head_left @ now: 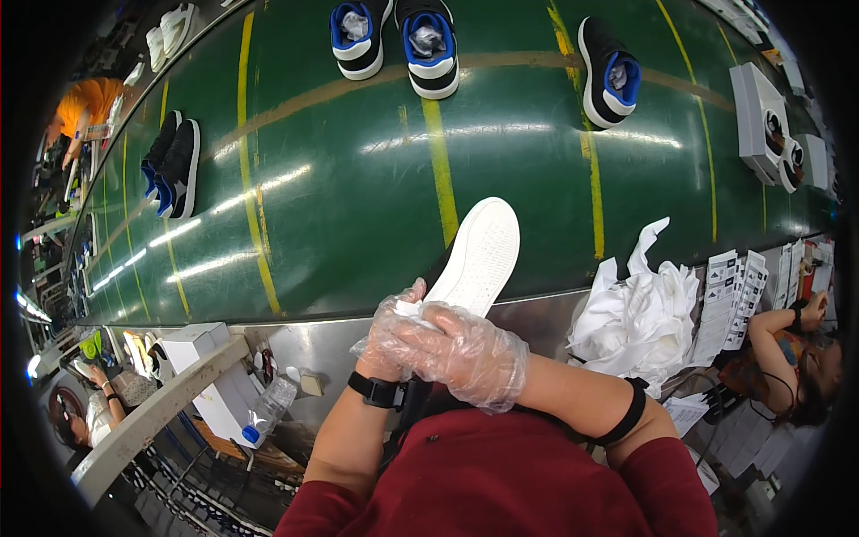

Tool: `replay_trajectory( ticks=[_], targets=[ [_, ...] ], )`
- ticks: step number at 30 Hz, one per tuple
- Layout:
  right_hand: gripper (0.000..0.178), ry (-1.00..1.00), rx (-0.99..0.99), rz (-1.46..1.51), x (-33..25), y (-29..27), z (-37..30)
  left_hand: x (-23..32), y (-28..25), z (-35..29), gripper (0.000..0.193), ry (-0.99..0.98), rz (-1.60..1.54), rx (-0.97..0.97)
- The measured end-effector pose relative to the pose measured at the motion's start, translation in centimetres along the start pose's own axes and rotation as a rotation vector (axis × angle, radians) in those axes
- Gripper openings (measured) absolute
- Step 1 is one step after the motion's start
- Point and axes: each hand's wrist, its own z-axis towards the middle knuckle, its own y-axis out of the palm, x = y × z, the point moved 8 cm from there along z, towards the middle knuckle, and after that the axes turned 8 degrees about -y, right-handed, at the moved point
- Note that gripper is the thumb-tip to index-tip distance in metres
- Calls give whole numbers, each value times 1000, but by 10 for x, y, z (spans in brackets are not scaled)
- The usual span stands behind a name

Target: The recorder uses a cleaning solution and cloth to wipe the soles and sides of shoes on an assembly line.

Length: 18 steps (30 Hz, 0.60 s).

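Observation:
Both hands, in clear thin plastic gloves, meet at the heel end of a shoe (483,251) tipped so its white textured sole faces up. Its toe points away over the edge of the green table. My left hand (386,338) is closed around the shoe's left side at the heel. Across the heel lies my right hand (470,353), fingers bent, overlapping the left one. A small bit of white cloth or paper (408,308) shows between the fingers; which hand grips it is unclear. The heel and most of the dark upper are hidden.
Black shoes with blue linings stand on the green table (340,197): a pair (172,166) left, another (429,49) far, a single one (611,72) right. White cloths (640,318) and label sheets (729,295) lie right. A bottle (268,410) is left. Co-workers sit at both sides.

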Motion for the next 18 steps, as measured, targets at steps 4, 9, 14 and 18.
replay_trajectory(
  ticks=[4,9,14,18],
  targets=[
    [48,86,-67,-222,76,-12,-17,-7,-3,3,27,-72,-368,209],
    [41,284,207,66,95,-25,-23,7,9,2,25,-46,-431,241],
    [44,-21,-56,-19,20,12,-7,0,2,11,27,-87,-414,137],
    [42,169,-90,-155,101,-12,-19,8,6,9,18,-75,-355,244]
  ],
)
